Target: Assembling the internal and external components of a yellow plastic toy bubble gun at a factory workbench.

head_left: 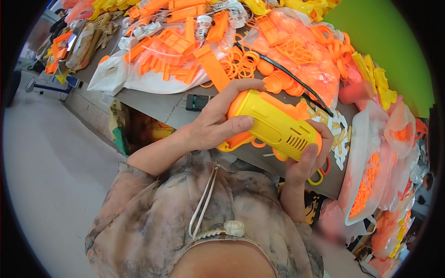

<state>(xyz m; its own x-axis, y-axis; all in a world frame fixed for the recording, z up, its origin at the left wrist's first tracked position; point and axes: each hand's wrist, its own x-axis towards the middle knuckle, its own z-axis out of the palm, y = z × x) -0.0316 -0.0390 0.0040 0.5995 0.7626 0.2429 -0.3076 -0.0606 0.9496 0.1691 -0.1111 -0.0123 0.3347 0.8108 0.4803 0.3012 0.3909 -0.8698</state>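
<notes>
Both hands hold a yellow-and-orange plastic toy body (269,127) above the near edge of the table. It is rounded and long, with slots and small dots on its yellow side. My left hand (221,115) grips the left end, thumb across the yellow face and fingers over the top. The right end sits in my right hand (309,155), the thumb pressed on the yellow side and the fingers behind. Orange edges show along its top and underside. What lies behind the toy body is hidden. Near my right hand is a looped yellow handle (316,178).
Orange plastic parts (178,41) lie heaped on white bags on the grey table (155,103). Orange rings (241,62) and a black cable (296,78) lie beyond the toy. White clips (340,134) and a pale tub (346,204) of small orange pieces stand right.
</notes>
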